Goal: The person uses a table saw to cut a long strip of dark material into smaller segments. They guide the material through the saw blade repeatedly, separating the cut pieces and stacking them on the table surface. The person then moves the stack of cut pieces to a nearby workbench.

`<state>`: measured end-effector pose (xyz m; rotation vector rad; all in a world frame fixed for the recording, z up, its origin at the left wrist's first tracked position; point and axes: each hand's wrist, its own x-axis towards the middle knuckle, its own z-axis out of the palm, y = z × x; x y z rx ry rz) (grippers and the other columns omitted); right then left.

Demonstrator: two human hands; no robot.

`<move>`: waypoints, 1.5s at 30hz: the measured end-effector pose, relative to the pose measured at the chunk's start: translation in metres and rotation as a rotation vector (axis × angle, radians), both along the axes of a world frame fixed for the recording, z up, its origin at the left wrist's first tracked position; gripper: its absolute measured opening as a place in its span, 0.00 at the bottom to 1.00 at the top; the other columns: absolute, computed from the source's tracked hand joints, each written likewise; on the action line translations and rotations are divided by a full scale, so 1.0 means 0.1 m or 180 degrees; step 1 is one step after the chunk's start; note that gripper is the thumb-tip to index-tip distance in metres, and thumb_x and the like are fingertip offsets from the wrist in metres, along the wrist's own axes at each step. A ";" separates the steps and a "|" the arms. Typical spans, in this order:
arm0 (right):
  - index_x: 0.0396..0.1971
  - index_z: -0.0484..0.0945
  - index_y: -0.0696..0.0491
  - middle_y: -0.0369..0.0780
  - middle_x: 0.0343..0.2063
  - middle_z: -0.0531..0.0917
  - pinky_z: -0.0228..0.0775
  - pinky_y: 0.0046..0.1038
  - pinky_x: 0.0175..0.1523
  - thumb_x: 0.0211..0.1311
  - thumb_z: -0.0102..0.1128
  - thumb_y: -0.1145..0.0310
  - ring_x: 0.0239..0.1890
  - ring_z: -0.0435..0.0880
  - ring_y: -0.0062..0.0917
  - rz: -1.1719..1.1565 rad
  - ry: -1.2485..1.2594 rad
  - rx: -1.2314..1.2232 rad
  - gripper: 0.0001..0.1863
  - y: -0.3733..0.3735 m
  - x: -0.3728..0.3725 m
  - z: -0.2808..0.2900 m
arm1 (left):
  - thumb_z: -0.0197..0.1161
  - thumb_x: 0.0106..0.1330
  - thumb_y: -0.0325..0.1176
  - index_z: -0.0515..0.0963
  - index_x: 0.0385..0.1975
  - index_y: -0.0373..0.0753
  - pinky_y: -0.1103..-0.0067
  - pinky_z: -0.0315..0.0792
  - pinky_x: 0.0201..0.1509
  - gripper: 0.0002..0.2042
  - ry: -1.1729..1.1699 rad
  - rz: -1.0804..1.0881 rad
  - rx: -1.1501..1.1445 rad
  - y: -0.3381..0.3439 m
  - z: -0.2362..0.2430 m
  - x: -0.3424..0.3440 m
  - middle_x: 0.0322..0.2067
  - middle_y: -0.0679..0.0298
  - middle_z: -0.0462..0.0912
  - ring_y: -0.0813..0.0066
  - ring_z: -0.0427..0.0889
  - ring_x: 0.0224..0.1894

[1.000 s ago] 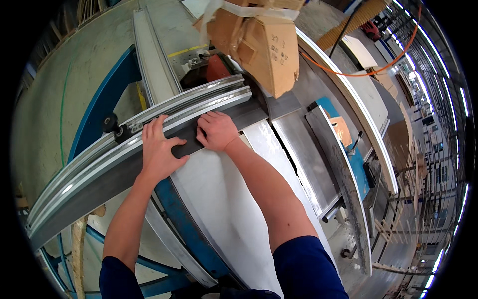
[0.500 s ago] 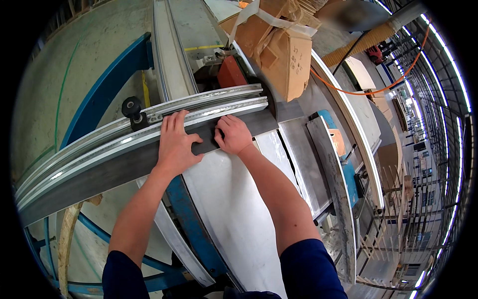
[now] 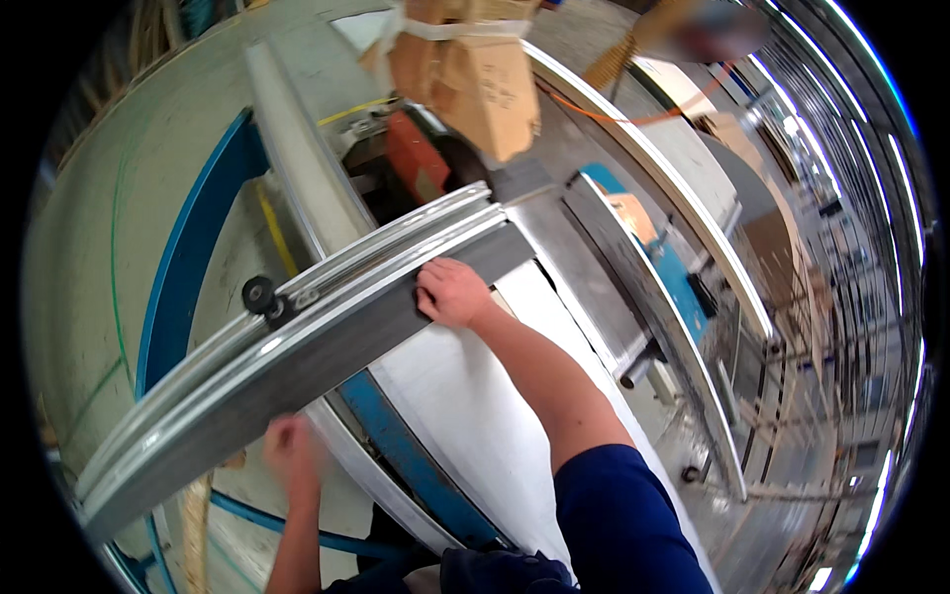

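The step in hand is judged to be a handling of the long dark bar (image 3: pixel 336 346), which lies beneath the right hand (image 3: pixel 450 293); for the next move, a steady contact there seems to be called for. From large to small, these are counted: one such bar; one white surface (image 3: pixel 485 426), on the near side of the right hand; one silver rail (image 3: pixel 262 346) with parallel ridges, just beyond that hand; one cardboard box (image 3: pixel 495 89), well beyond it. Two hands are seen. The right one is rested on the bar with curled fingers; whether something is pinched inside cannot be told. The left hand (image 3: pixel 294 450) is blurred near the bar's near edge; its finger state cannot be told. One black knob (image 3: pixel 258 293) is seen to the left of the right hand.
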<state>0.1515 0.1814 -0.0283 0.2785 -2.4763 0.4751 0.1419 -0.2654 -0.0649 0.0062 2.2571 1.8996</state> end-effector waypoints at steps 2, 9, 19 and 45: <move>0.28 0.73 0.53 0.42 0.30 0.78 0.78 0.41 0.45 0.57 0.68 0.71 0.38 0.81 0.41 -0.0129 -0.0001 0.0089 0.10 0.04 0.19 -0.02 | 0.74 0.75 0.39 0.82 0.52 0.38 0.71 0.82 0.56 0.14 -0.1033 0.1196 0.0613 -0.34 0.16 0.13 0.42 0.66 0.83 0.68 0.83 0.44; 0.28 0.74 0.52 0.40 0.30 0.78 0.77 0.38 0.45 0.57 0.69 0.68 0.39 0.82 0.37 -0.0276 0.0033 0.0167 0.11 0.00 0.33 -0.08 | 0.76 0.74 0.48 0.81 0.65 0.39 0.68 0.83 0.69 0.27 -0.1699 0.2072 0.2657 -1.36 -0.33 -0.95 0.64 0.61 0.86 0.64 0.85 0.63; 0.32 0.77 0.49 0.39 0.33 0.80 0.74 0.37 0.50 0.66 0.70 0.59 0.44 0.82 0.35 -0.0051 -0.0154 0.0097 0.13 -0.71 0.23 -0.17 | 0.75 0.72 0.58 0.83 0.63 0.43 0.74 0.83 0.63 0.29 -0.2009 0.1863 0.2773 -0.64 -0.54 -0.89 0.62 0.68 0.88 0.69 0.86 0.61; 0.29 0.78 0.49 0.38 0.31 0.80 0.73 0.37 0.49 0.65 0.69 0.59 0.41 0.81 0.33 -0.0218 0.0186 0.0148 0.12 -0.13 0.32 -0.22 | 0.81 0.69 0.49 0.87 0.51 0.44 0.77 0.81 0.54 0.19 -0.2323 0.1656 0.2537 -0.37 -0.17 -0.67 0.49 0.71 0.94 0.74 0.90 0.48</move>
